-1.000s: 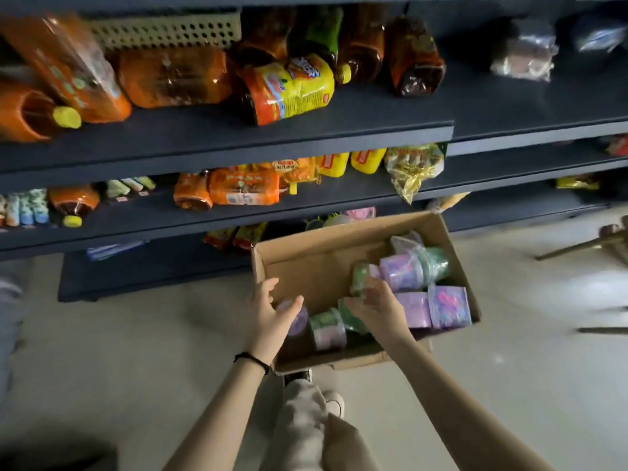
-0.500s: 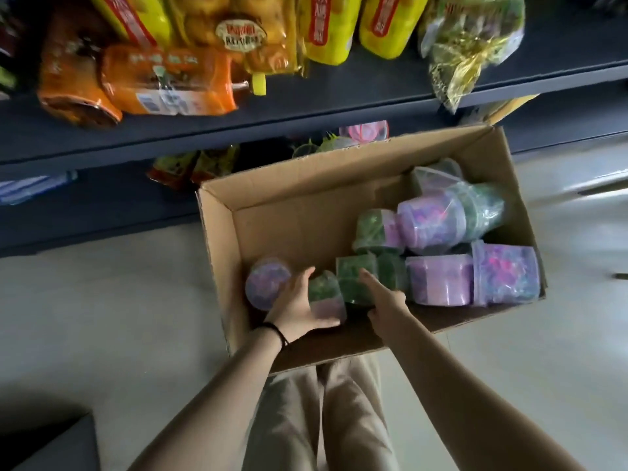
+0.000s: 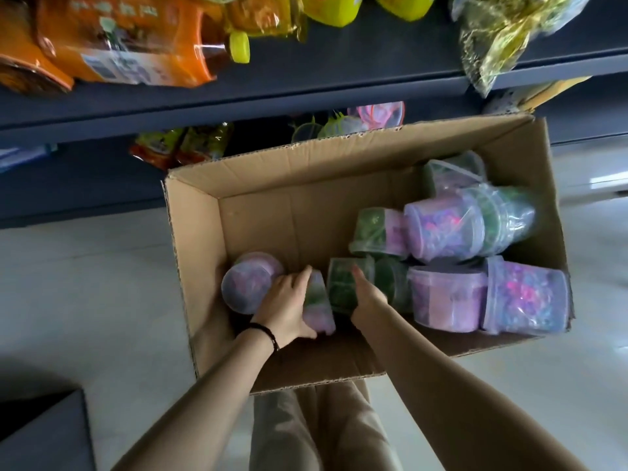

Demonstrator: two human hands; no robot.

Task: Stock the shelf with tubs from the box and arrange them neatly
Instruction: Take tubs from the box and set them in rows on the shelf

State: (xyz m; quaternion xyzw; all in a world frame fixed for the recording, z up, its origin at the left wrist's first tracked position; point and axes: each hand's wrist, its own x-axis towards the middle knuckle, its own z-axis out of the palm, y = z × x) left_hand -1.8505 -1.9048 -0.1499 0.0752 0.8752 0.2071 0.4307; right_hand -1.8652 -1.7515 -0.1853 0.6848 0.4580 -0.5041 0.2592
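Fingers (image 3: pixel 299 278) of left hand (image 3: pixel 283 307) around tub (image 3: pixel 317 309) (in box (image 3: pixel 272 185))

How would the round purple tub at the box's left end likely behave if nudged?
The purple tub lies on its side, so it would probably roll. Its plastic looks smooth, perhaps slippery. The box wall beside it should stop it rolling left.

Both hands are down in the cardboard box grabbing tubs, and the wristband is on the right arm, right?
Not quite. The black wristband is on the left arm, not the right, as the head view shows. The rest holds: the left hand and the right hand are both down in the cardboard box, each on a tub lying on its side.
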